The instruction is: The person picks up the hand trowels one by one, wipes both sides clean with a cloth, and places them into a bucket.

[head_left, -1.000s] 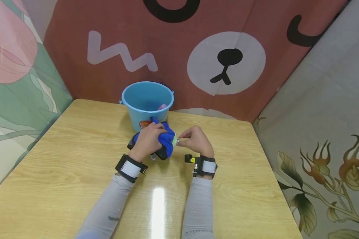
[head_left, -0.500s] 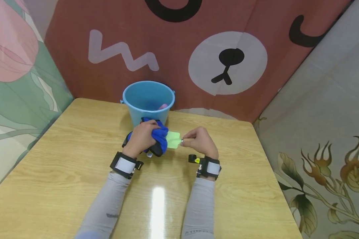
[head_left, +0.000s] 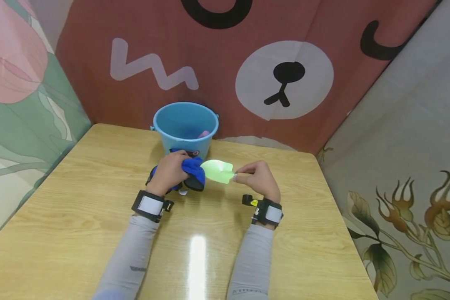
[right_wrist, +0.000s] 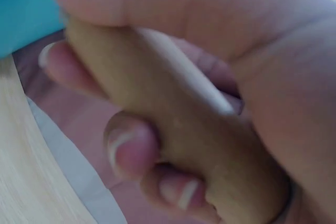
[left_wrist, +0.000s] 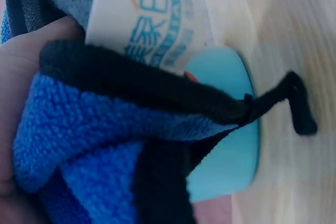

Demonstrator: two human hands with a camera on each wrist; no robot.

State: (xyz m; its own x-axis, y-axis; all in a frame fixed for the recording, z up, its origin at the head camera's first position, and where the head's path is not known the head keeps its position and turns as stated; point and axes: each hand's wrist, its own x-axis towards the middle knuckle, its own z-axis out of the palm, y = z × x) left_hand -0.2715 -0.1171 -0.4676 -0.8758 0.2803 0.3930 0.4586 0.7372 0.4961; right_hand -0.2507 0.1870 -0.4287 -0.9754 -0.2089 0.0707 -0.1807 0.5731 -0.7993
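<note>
My left hand (head_left: 168, 171) grips a bunched blue towel (head_left: 193, 170) with black edging in front of the bucket. In the left wrist view its grey reverse side and a white printed label (left_wrist: 152, 19) show. My right hand (head_left: 260, 178) holds a small garden trowel by its wooden handle (right_wrist: 173, 114), with fingers and thumb wrapped round it. The trowel's bright green blade (head_left: 217, 171) points left, and its tip comes right up to the towel's edge.
A light blue bucket (head_left: 168, 141) stands at the back of the wooden table (head_left: 300, 233), close to the bear-print backdrop (head_left: 217, 62). Something pink (head_left: 204, 134) lies inside the bucket. A floral curtain (head_left: 405, 166) hangs along the right side.
The trowel's blade has come out of the towel as my right hand moved right. My left hand has shifted left with the towel.
</note>
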